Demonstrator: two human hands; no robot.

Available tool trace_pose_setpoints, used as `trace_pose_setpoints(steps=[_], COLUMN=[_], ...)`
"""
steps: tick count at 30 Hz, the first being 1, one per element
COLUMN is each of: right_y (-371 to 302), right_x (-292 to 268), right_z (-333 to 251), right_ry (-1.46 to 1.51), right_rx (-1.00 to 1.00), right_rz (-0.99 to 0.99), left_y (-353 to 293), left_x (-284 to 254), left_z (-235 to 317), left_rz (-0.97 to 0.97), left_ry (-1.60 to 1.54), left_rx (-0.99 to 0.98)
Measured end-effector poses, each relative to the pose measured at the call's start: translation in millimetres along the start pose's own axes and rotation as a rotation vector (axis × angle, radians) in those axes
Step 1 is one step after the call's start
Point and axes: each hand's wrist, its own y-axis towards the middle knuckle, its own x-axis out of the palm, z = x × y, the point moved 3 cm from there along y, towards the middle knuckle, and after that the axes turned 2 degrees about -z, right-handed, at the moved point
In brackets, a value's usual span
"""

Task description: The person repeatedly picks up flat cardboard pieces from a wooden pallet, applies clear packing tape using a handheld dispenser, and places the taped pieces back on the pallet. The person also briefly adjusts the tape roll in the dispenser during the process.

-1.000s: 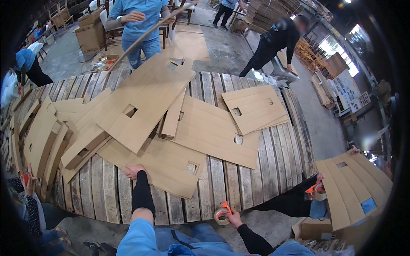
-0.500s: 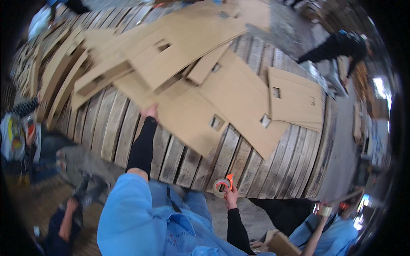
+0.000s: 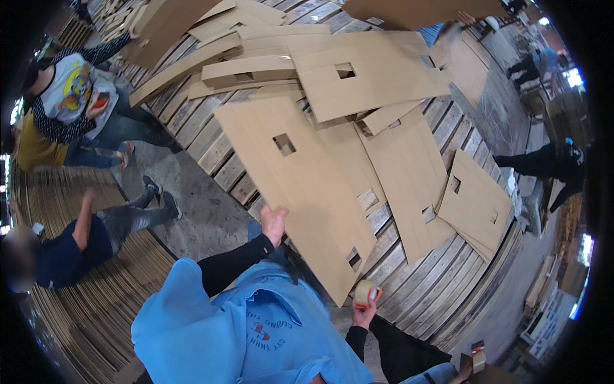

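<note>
Left hand (image 3: 274, 225): fingers pinching the long edge of a cardboard sheet (image 3: 304, 195), which extends over the near edge of the slatted table (image 3: 409, 296). Right hand (image 3: 363, 315): fingers closed around a tape dispenser (image 3: 367, 294) just beside that same table edge.

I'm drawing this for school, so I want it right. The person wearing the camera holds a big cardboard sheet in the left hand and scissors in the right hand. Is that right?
Not quite: the head view shows the right hand holding an orange tape dispenser, not scissors. The left hand does hold a big cardboard sheet.
</note>
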Motion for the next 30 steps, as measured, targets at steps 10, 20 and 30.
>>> trace_pose_setpoints(steps=[10,20,30], right_y=[-14.3,11.5,22.2], right_x=[120.0,308.8,202.1], right_z=[-83.5,127.9,143.7], right_ry=[0.28,-0.76,-0.877], right_rx=[-0.125,0.355,0.59], right_rz=[-0.377,-0.687,-0.576], left_y=[-84.5,-143.5,-156.9], left_x=[-74.3,-54.6,-155.3], left_z=[-57.7,-45.6,8.5], left_rz=[0.123,-0.25,-0.205], left_ry=[-0.039,0.015,1.461], left_rx=[-0.178,-0.49,1.136])
